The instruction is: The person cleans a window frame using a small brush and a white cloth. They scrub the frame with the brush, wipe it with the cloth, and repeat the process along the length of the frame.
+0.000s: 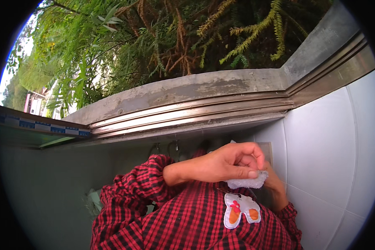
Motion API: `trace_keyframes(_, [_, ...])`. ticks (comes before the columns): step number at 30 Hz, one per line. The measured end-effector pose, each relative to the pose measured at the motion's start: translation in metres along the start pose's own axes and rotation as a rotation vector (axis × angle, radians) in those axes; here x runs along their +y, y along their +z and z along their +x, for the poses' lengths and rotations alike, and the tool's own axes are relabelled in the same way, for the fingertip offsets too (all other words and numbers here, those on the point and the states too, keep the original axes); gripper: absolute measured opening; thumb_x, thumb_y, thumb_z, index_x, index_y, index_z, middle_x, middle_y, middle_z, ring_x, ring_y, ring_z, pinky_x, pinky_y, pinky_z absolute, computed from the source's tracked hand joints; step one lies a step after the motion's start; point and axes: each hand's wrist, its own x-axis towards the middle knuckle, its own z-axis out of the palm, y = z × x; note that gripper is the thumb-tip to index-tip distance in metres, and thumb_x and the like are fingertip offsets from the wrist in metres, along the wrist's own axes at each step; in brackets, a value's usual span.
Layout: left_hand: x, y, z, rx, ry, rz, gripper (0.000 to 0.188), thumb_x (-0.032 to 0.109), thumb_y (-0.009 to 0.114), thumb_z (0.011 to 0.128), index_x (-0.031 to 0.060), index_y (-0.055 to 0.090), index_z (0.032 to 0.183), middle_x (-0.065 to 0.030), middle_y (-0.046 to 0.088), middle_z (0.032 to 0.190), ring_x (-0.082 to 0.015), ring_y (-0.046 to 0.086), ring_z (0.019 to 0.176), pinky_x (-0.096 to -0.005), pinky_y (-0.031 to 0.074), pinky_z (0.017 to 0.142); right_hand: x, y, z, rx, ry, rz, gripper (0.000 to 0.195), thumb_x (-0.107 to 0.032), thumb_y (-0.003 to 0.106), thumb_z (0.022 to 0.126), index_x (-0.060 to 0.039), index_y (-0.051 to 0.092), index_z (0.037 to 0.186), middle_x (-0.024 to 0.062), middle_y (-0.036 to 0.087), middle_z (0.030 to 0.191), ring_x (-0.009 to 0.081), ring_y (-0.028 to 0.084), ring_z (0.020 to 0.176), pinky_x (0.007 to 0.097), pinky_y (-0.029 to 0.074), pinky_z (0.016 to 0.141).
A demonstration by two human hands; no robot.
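Observation:
My left hand [234, 162] is in front of my chest with its fingers curled. Its thumb presses on a small white fuzzy cloth [248, 182], gripping it. Just behind and to the right is my right hand [270, 179], seen mainly at the wrist; its fingers are hidden by the left hand and the cloth, so its grip does not show. A scrap of something white peeks out above the left hand, too little to name. Below the cloth, a white rabbit-shaped patch [242, 206] decorates my red and black checked smock [187, 218].
Ahead runs a metal sliding-window track [190, 109] beside a weathered concrete sill [187, 90]. Branches [175, 40] grow outside. White wall tiles [318, 147] stand close on my right. At left is a window-sash edge [43, 125] with blue-and-white tape.

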Motion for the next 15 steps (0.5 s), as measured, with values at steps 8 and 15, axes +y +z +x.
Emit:
trace_keyframes(8, [0.065, -0.002, -0.036, -0.161, 0.46, -0.218, 0.024, -0.009, 0.062, 0.079, -0.0043, 0.055, 0.1, -0.0183, 0.058, 0.096, -0.0233, 0.056, 0.096, -0.0317, 0.044, 0.082, 0.024, -0.015, 0.027, 0.301, -0.073, -0.263, 0.023, -0.012, 0.065, 0.082, -0.0055, 0.06, 0.104, -0.0043, 0.053, 0.065, 0.0037, 0.048, 0.057, 0.0207, 0.039, 0.05])
trace_keyframes(15, [0.086, -0.011, -0.018, -0.223, 0.411, -0.137, 0.014, -0.007, 0.059, 0.082, -0.0055, 0.059, 0.096, -0.0253, 0.056, 0.1, -0.0218, 0.055, 0.083, -0.0334, 0.044, 0.07, -0.031, 0.045, 0.052, -0.015, -0.205, -0.046, 0.035, -0.011, 0.066, 0.082, -0.0075, 0.057, 0.116, -0.0062, 0.049, 0.063, 0.003, 0.042, 0.051, 0.0191, 0.033, 0.046])
